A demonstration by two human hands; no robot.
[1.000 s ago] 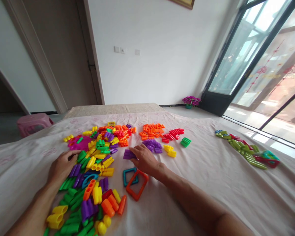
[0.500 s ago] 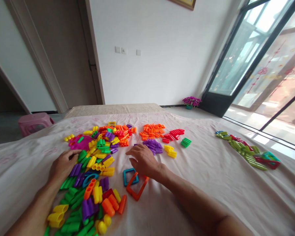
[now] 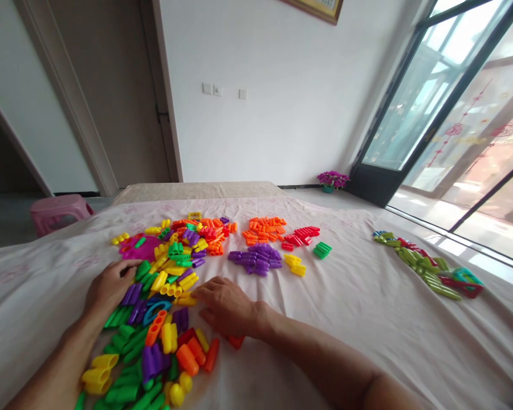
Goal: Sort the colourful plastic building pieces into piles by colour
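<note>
My left hand (image 3: 109, 287) is at the left edge of a mixed pile of plastic building blocks, its fingers curled in a pinch against a green block (image 3: 142, 270). My right hand (image 3: 228, 307) reaches in from the right, fingers stretched and apart, with its fingertips at a yellow block (image 3: 185, 299) on the pile's right side. Whether they touch it I cannot tell. Beneath this hand an orange frame piece (image 3: 236, 342) shows only a corner. Near the left hand lie purple blocks (image 3: 131, 294) and a blue ring-shaped piece (image 3: 156, 312).
Sorted groups lie beyond my right hand: purple blocks (image 3: 259, 259), orange blocks (image 3: 265, 229), red blocks (image 3: 301, 237), yellow blocks (image 3: 295, 265) and green blocks (image 3: 322, 250). Light-green pieces (image 3: 427, 265) form a row far right. A pink stool (image 3: 61, 212) stands beyond the cloth-covered surface (image 3: 346, 307).
My right hand has moved left and nearer from the purple group to the mixed pile's edge, now covering the square frames. More purple blocks show in their group. My left hand stays put.
</note>
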